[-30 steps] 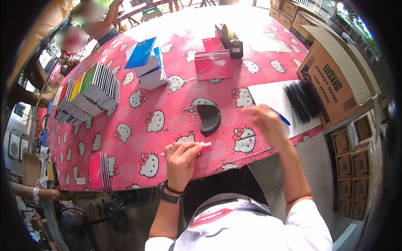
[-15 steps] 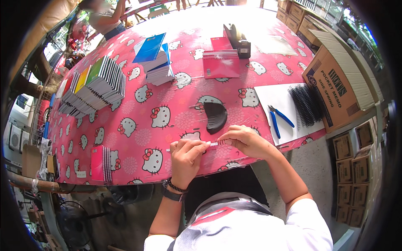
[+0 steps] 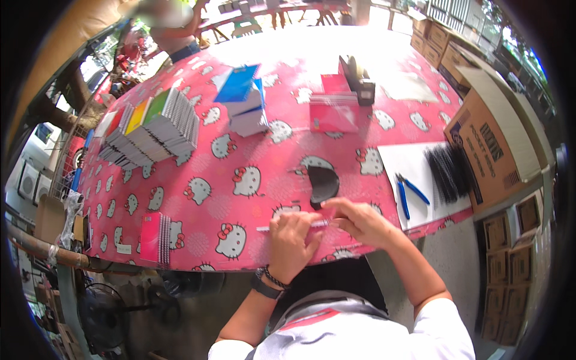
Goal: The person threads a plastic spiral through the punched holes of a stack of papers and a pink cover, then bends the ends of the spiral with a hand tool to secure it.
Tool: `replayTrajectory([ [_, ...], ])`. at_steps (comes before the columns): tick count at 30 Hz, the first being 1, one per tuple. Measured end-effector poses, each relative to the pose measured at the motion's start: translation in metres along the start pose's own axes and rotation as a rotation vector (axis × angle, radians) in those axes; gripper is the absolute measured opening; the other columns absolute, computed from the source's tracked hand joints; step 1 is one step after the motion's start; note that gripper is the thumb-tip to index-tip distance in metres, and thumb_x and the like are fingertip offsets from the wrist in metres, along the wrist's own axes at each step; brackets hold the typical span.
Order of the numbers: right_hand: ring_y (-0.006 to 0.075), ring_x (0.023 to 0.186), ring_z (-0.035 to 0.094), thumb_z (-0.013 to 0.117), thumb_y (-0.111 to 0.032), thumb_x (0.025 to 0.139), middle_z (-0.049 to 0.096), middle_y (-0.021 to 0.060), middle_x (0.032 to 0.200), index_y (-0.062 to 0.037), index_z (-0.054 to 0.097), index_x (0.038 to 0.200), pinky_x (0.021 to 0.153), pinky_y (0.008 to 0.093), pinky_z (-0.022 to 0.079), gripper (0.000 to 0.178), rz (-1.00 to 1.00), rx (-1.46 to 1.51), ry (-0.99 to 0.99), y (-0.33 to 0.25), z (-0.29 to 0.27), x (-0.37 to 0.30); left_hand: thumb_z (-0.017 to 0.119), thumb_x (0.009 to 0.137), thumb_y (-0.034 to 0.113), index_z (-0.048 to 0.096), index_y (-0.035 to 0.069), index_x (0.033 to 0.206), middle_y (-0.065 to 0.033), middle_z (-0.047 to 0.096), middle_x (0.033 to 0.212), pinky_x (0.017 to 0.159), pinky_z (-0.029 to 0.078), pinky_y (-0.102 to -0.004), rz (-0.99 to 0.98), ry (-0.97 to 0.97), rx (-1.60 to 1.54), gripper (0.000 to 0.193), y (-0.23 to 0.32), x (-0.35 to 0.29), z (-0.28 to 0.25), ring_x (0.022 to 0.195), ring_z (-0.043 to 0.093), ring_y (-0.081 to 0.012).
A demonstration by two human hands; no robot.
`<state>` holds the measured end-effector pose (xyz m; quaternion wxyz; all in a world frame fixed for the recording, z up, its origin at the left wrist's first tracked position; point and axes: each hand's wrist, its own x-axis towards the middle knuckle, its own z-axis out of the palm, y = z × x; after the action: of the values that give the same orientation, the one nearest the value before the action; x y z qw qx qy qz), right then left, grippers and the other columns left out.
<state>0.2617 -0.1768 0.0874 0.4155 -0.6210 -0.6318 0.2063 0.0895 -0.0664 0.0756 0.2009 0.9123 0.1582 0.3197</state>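
At the near edge of the table, my left hand point(image 3: 289, 239) is closed over a thin pale strip point(image 3: 264, 228), which sticks out on both sides of the fingers. It may be an edge-on notebook; its kind cannot be made out. My right hand point(image 3: 360, 222) is at the strip's right end, thumb and fingers bent together; what they pinch is hidden. Just beyond the hands lies a black half-moon-shaped object point(image 3: 324, 183). Blue-handled cutting pliers point(image 3: 404, 198) and a bundle of black spiral coils point(image 3: 447, 174) lie on a white sheet point(image 3: 393, 159) to the right.
Stacks of spiral notebooks point(image 3: 153, 132) stand at left, with blue ones point(image 3: 240, 87) and pink ones point(image 3: 334, 114) farther back. A small pink notebook stack point(image 3: 153, 237) sits near left. Behind are a black tape dispenser point(image 3: 364, 90), a cardboard box point(image 3: 489, 138) and another person point(image 3: 174, 36).
The view has shifted, so everything sits lower and farther right. My right fingers have changed their bend at the strip's end. The left hand stays on the strip.
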Motion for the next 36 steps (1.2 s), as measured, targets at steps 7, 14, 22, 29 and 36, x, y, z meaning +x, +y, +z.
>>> replayTrajectory([
  [7,0.0327,0.081,0.063,0.064,-0.016,0.083,0.064,0.0175,0.086,-0.0091,0.052,0.122,0.070,0.0406,0.050,0.041,0.243,-0.012,-0.219,-0.001,-0.017,0.022,0.063,0.083,0.032,0.063,0.018,0.097,0.0018,0.059,0.087,0.086,0.034,-0.0418,0.041,-0.107,0.132,0.020,0.000,-0.003,0.001,0.090,0.055,-0.0174],
  [14,0.0416,0.130,0.031,0.080,-0.040,0.061,0.029,0.0225,0.145,-0.0114,0.050,0.127,0.102,0.0525,0.035,0.077,-0.010,-0.542,-0.301,0.064,-0.004,0.072,0.064,0.082,0.031,0.060,0.023,0.105,0.0022,0.059,0.096,0.085,0.034,-0.0402,0.126,-0.116,0.189,0.024,-0.003,0.003,0.002,0.091,0.055,-0.0151],
  [22,0.0420,0.122,0.036,0.084,-0.032,0.051,0.030,0.0199,0.144,-0.0144,0.052,0.125,0.100,0.0506,0.037,0.082,-0.011,-0.491,-0.372,0.063,-0.012,0.074,0.063,0.084,0.030,0.060,0.019,0.104,0.0017,0.059,0.099,0.094,0.031,-0.0480,0.113,-0.123,0.124,0.023,-0.002,0.002,0.000,0.092,0.057,-0.0177],
  [29,0.0308,0.115,0.046,0.078,-0.042,0.066,0.054,0.0184,0.123,-0.0130,0.062,0.117,0.097,0.0422,0.039,0.060,0.122,0.131,-0.130,0.073,-0.012,0.038,0.062,0.085,0.028,0.061,0.017,0.096,0.0021,0.059,0.096,0.096,0.030,-0.0491,0.093,-0.180,0.184,0.016,-0.004,0.001,-0.003,0.092,0.057,-0.0175],
  [36,0.0240,0.112,0.054,0.058,-0.062,0.080,0.062,0.0146,0.115,0.0020,0.061,0.116,0.098,0.0378,0.039,0.073,0.157,0.627,-0.176,0.066,-0.017,0.004,0.072,0.073,0.036,0.063,0.016,0.089,0.0039,0.060,0.088,0.102,0.021,-0.0559,0.050,0.021,0.101,0.027,-0.016,0.000,-0.006,0.091,0.057,-0.0168],
])
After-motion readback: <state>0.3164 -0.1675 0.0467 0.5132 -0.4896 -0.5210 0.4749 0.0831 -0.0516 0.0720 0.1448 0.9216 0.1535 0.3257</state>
